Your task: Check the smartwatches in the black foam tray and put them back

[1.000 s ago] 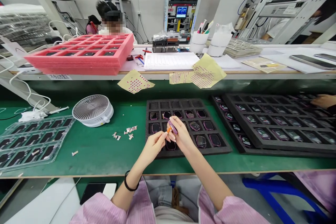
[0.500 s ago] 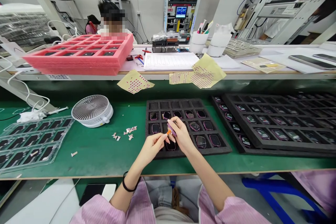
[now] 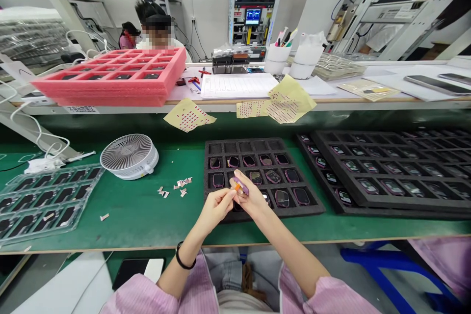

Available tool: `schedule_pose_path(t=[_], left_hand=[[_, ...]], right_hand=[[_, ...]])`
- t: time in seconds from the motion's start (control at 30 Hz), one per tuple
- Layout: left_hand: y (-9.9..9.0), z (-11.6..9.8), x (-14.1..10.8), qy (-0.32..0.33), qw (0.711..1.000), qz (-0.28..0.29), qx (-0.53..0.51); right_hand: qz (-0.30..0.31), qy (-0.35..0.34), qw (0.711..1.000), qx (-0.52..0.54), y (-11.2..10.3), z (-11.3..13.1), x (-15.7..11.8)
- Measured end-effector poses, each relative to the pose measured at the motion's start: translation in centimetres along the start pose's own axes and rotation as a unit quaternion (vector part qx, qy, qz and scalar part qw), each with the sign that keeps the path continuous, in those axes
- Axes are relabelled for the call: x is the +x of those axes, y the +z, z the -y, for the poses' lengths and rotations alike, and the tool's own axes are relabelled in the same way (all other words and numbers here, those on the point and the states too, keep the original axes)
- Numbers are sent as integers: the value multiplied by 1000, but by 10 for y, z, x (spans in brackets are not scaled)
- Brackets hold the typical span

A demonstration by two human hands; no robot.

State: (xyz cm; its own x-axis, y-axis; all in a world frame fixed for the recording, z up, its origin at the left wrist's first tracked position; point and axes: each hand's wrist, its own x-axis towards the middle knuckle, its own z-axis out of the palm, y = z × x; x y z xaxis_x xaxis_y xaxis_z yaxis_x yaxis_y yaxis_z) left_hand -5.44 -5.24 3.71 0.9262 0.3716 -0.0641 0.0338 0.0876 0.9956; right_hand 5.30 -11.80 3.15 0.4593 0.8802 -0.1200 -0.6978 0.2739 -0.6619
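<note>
Bench: green mat point(image 3: 125, 223) beneath a black foam tray point(image 3: 224, 146)
Grip: left hand point(image 3: 217, 208) pinching an orange tab point(image 3: 239, 187); right hand point(image 3: 253, 197) clasping a purple-framed device point(image 3: 244, 189), both above the tray
Risk: a slipped pinch could drop the device onto the tray

The purple device point(image 3: 243, 188) now sits flatter against the right hand point(image 3: 253, 196).

Bright, even indoor light fills the scene, with only soft shadows beneath the left hand point(image 3: 216, 209) and right hand point(image 3: 253, 195). Beside the hands, the green bench mat point(image 3: 121, 221) bows with wide-angle distortion, and the white equipment rack point(image 3: 401, 14) far ahead and right of them looks stretched and slightly soft.
</note>
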Motion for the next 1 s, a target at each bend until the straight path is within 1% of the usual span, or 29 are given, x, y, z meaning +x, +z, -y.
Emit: schedule_pose_path(t=[0.07,0.13,0.2,0.3,0.4,0.47,0.53,0.57,0.6,0.63,0.67,0.7,0.77,0.83,0.87,0.9,0.93,1.0], left_hand=[[-1,-1,1,-4,1000,1,-5],[-3,-1,4,-9,1000,-10,-6],[-4,1,8,-8,999,-36,-10],[-2,5,13,18,998,-61,-16],[0,7,15,38,997,-69,-4],[-6,6,12,26,996,-87,6],[-21,3,7,15,992,-121,29],[-31,3,4,16,988,-143,55],[-43,2,1,25,981,-164,101],[-56,3,-2,35,969,-183,164],[-68,4,-5,33,951,-192,240],[-80,6,-8,21,927,-210,309],[-98,10,-14,-32,884,-225,409],[-108,14,-19,-83,853,-240,456],[-110,15,-21,-98,845,-249,462],[-111,16,-22,-104,843,-257,461],[-111,16,-23,-102,845,-263,453],[-107,16,-23,-85,857,-262,436]], right_hand=[[-1,2,1000,-5,-1,0,1],[-12,-11,1000,-22,-1,0,1],[-38,-42,997,-56,1,0,-1],[-74,-82,987,-120,5,-5,-5],[-64,-101,978,-173,7,-10,-7],[-63,-135,967,-208,3,-8,-5],[-94,-186,940,-270,-4,-1,0],[-116,-209,918,-318,-9,4,4],[-133,-224,886,-383,-14,8,8],[-136,-224,848,-460,-19,12,12],[-132,-214,807,-535,-23,14,16],[-122,-197,763,-604,-25,15,20],[-100,-157,676,-713,-27,13,24],[-99,-142,592,-787,-24,7,25],[-105,-148,555,-812,-22,4,25],[-108,-160,525,-829,-19,1,24],[-106,-173,500,-842,-16,-2,24],[-85,-183,467,-861,-10,-7,25]])
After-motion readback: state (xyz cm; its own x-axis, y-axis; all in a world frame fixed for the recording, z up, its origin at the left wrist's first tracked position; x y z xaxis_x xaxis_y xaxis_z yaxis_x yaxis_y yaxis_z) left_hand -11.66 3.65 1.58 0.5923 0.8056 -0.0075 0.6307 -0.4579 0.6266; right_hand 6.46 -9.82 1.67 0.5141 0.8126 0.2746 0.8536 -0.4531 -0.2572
